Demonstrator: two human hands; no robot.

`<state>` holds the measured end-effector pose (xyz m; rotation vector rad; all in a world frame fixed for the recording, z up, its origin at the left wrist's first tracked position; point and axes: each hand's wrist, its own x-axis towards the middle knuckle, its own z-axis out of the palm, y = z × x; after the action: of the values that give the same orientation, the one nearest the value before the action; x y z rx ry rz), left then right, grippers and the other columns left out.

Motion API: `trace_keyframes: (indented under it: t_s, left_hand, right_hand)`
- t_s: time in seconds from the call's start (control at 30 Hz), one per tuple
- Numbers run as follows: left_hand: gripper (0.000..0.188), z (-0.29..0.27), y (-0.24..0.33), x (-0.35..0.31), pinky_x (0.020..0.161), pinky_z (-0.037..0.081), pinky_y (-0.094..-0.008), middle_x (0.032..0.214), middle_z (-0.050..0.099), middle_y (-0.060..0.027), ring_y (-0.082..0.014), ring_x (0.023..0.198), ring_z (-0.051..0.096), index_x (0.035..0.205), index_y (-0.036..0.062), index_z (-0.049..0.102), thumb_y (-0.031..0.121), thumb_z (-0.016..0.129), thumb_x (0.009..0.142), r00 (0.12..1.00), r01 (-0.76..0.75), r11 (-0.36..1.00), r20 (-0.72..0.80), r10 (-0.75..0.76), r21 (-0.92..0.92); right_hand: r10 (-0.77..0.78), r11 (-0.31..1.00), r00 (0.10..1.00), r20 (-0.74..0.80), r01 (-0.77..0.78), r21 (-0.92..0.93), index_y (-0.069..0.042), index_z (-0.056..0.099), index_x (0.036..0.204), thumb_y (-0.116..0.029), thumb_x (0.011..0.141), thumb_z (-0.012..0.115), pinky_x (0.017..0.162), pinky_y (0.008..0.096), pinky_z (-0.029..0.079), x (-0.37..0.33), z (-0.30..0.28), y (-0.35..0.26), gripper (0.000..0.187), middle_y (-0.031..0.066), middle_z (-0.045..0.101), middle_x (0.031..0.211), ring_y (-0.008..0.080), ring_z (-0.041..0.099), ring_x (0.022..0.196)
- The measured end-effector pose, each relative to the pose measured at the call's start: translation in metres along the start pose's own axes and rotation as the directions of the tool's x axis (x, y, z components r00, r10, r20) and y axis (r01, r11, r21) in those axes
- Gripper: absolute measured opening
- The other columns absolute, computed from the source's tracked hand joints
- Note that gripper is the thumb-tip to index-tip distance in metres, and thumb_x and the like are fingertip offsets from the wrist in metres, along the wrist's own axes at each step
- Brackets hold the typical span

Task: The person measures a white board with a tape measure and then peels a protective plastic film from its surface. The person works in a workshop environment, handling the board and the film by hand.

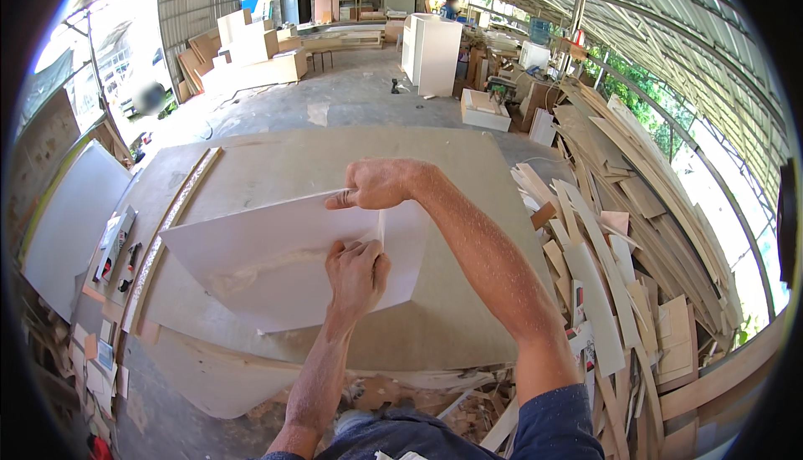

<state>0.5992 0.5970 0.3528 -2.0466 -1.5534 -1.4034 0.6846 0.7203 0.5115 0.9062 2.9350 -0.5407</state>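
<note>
A large white panel (268, 268) stands tilted over the worktable (452, 318), with a pale dusty smear across its face. My right hand (381, 182) is closed over its upper edge, the forearm speckled with dust. Below it, my left hand (355, 272) is a fist against the panel, beside a narrow upright white strip (382, 227). Something small and dark shows at the thumb side of that fist; what it is stays hidden by the fingers.
On the table's left lie a long pale wooden strip (171, 238) and a dark-handled tool (134, 255). Wood offcuts (644, 293) are piled along the right side. Farther off stand a white cabinet (433, 54) and stacked boxes (251, 46). A person (450, 8) is in the background.
</note>
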Motion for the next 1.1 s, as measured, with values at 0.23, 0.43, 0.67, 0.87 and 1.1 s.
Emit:
trace_keyframes:
  t_s: [0.23,0.43,0.67,0.87,1.1]
  left_hand:
    - [0.033,0.003,0.011,0.014,0.070,0.038,-0.0430,0.081,0.061,-0.0074,-0.0270,0.075,0.057,0.066,0.0089,0.047,0.013,0.073,0.085,0.986,0.002,0.983,-0.162,0.028,0.183]
    - [0.029,0.052,0.006,0.034,0.079,0.046,-0.0447,0.104,0.057,-0.0146,-0.0305,0.087,0.056,0.089,0.0038,0.053,0.008,0.081,0.083,0.818,-0.013,0.999,-0.575,-0.017,-0.047]
    - [0.046,0.076,0.010,0.040,0.077,0.047,-0.0397,0.097,0.058,-0.0103,-0.0261,0.087,0.056,0.118,0.0019,0.049,0.010,0.082,0.086,0.757,0.205,0.961,-0.591,-0.277,-0.188]
    - [0.043,0.076,0.025,0.045,0.081,0.043,-0.0416,0.089,0.057,-0.0046,-0.0245,0.089,0.056,0.118,0.0056,0.057,0.020,0.083,0.087,0.733,0.264,0.926,-0.567,-0.375,-0.271]
    - [0.017,0.081,0.016,0.061,0.084,0.034,-0.0389,0.083,0.063,0.0012,-0.0203,0.085,0.056,0.096,0.0111,0.062,0.025,0.072,0.097,0.784,0.339,0.939,-0.571,-0.245,0.061]
  right_hand:
    - [-0.009,1.000,0.997,-0.072,0.011,0.027,-0.005,0.060,0.061,-0.078,0.090,0.058,0.055,0.0479,0.042,0.014,0.007,0.012,0.079,0.0085,0.055,0.056,0.0241,0.054,0.057]
    - [-0.008,0.999,1.000,-0.009,0.009,0.038,-0.004,0.068,0.068,-0.079,0.089,0.058,0.064,0.0497,0.046,0.020,-0.006,0.017,0.079,0.0126,0.062,0.069,0.0255,0.061,0.071]
    - [0.059,0.998,0.996,0.066,-0.059,-0.003,-0.002,0.075,0.081,-0.080,0.088,0.058,0.079,0.0519,0.053,0.032,-0.006,0.016,0.080,0.0192,0.072,0.087,0.0297,0.071,0.091]
    - [0.054,0.998,0.996,0.067,-0.055,0.014,-0.003,0.076,0.080,-0.079,0.088,0.059,0.078,0.0530,0.053,0.028,-0.008,0.019,0.078,0.0162,0.071,0.078,0.0278,0.071,0.086]
    - [0.074,0.995,0.994,0.076,-0.079,0.060,-0.004,0.073,0.074,-0.081,0.085,0.061,0.068,0.0504,0.052,0.037,-0.006,0.017,0.079,0.0125,0.066,0.068,0.0238,0.068,0.073]
